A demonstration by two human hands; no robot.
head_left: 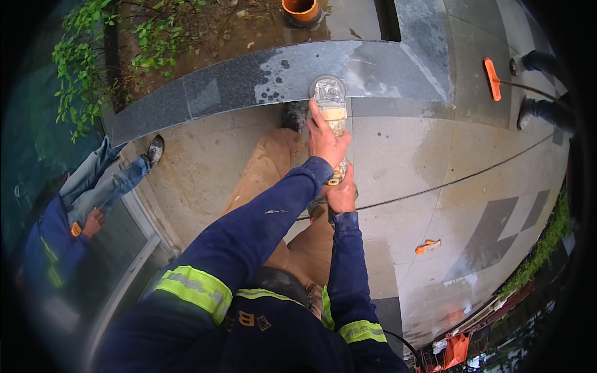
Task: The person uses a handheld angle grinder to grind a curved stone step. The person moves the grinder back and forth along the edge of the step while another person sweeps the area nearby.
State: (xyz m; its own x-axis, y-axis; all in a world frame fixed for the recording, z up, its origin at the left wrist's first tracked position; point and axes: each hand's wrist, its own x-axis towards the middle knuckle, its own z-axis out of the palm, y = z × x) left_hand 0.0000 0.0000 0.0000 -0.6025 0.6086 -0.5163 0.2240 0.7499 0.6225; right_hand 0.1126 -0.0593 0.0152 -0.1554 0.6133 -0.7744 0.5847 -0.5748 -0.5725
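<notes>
An angle grinder, crusted with pale dust, is in both my hands. Its round disc lies over the front edge of the dark stone ledge. My left hand wraps the front of its body, with one finger stretched along the side toward the head. Behind it, my right hand closes around the rear end, nearer my body. Part of the grinder's body is hidden under my hands. Around the disc the stone shows wet, pale smears and dark spots.
A black cable runs across the tiled floor to the right. An orange-headed tool lies near another person's legs. Orange gloves rest on the tiles. Beyond the ledge, an orange pipe stands in muddy soil. Glass at left shows a reflection.
</notes>
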